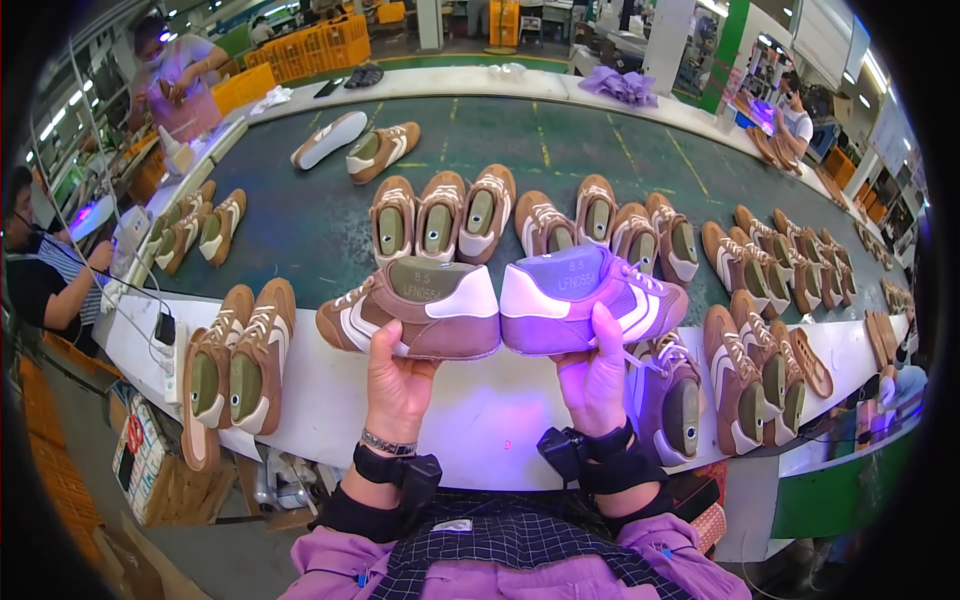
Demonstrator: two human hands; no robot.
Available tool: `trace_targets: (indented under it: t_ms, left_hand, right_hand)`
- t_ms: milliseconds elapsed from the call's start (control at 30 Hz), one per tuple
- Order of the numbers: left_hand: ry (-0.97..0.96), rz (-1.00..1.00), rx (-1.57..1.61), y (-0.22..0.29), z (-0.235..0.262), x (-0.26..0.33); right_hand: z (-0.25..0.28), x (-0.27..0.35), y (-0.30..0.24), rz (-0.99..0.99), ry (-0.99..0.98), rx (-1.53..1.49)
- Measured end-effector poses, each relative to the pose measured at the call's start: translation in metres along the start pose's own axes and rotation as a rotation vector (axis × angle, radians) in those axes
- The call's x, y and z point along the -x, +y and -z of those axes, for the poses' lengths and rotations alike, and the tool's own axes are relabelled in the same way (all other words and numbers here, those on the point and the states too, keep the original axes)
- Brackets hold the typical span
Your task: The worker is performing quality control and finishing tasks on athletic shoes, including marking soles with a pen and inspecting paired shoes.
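Note:
My left hand (pixel 396 385) grips a brown sneaker (pixel 385 325) with white stripes, a white heel patch and a green shoe last inside. In my right hand (pixel 594 380) is a matching sneaker (pixel 535 335), tinted violet by a patch of purple light. Both are raised over the white ledge, toes pointing outward and heels nearly meeting in the middle. Each thumb lies along the shoe's near side; the other fingers are hidden beneath. Neither shoe's sole shows an outsole at its bottom edge. Just right of my right hand, another sneaker (pixel 672 410) stands on the ledge.
A pair of sneakers (pixel 262 355) and a loose sole (pixel 200 445) are on the ledge at left. More sneakers (pixel 735 380) stand at right beside another sole (pixel 810 362). Several lasted shoes line the green conveyor belt (pixel 300 215). Other people (pixel 180 80) work along its far sides.

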State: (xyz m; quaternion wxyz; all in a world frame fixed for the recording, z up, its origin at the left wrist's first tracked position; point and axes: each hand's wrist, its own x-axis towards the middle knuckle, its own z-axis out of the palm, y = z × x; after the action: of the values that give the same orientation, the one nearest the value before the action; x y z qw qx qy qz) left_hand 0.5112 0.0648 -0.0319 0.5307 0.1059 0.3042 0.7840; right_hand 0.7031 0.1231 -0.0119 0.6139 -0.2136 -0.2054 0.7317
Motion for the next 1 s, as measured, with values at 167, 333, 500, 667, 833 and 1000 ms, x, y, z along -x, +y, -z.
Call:
trace_targets:
  t_ms: [167, 333, 500, 667, 833, 1000]
  left_hand:
    - [-0.012, -0.010, -0.054, 0.001, 0.001, 0.003]
    - [-0.013, -0.096, -0.186, 0.009, 0.005, 0.005]
    - [-0.045, -0.009, -0.229, 0.022, 0.007, 0.018]
    - [-0.095, 0.025, -0.092, 0.036, 0.019, 0.012]
    - [-0.130, 0.049, -0.087, 0.102, 0.031, -0.096]
    - [0.159, -0.110, -0.159, 0.201, 0.119, -0.224]
  right_hand:
    - [0.010, -0.001, 0.002, 0.001, -0.045, 0.015]
    - [0.026, -0.002, 0.002, -0.032, -0.062, 0.117]
    - [0.023, 0.004, -0.001, -0.078, -0.090, 0.143]
    - [0.020, 0.021, 0.006, -0.163, -0.125, 0.024]
    - [-0.011, -0.003, 0.007, -0.276, -0.299, 0.132]
    - [-0.094, -0.169, 0.040, -0.314, -0.616, -0.068]
